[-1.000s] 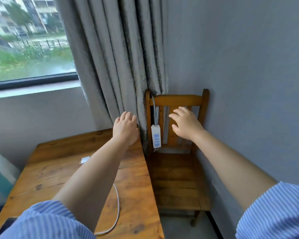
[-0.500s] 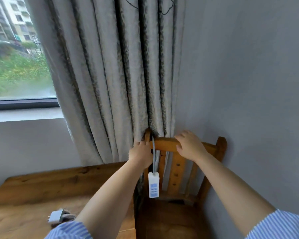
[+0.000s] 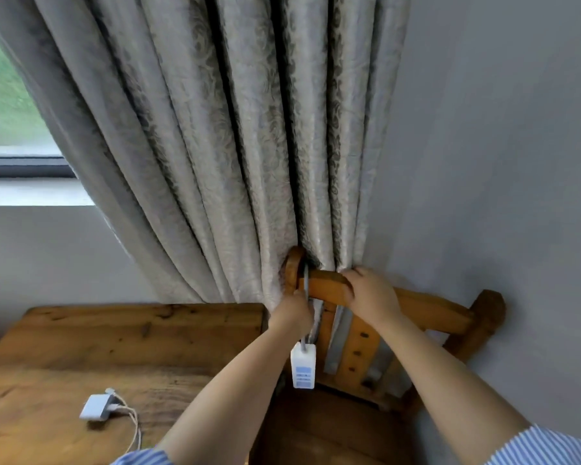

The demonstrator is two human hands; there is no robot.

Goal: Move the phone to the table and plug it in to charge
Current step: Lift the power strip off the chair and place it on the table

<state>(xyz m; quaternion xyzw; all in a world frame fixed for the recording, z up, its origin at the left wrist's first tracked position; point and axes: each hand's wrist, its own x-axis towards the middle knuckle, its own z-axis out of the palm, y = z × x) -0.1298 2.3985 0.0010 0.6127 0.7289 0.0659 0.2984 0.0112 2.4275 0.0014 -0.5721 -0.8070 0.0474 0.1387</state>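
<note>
Since a moment earlier, the left hand [image 3: 291, 313] had closed its fingers on the cord [image 3: 305, 283], the right hand [image 3: 369, 293] gripped the chair rail [image 3: 326, 287], charger [image 3: 96, 407] lay on worktop [image 3: 114, 344]; phone unseen.

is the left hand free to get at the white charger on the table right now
Probably not straight away: the left hand is closed on the grey cord at the chair back. The charger itself lies uncovered on the table.

Soft daylight from window [image 3: 10, 95] at left; wide-angle bending at edges; slight blur.
</note>
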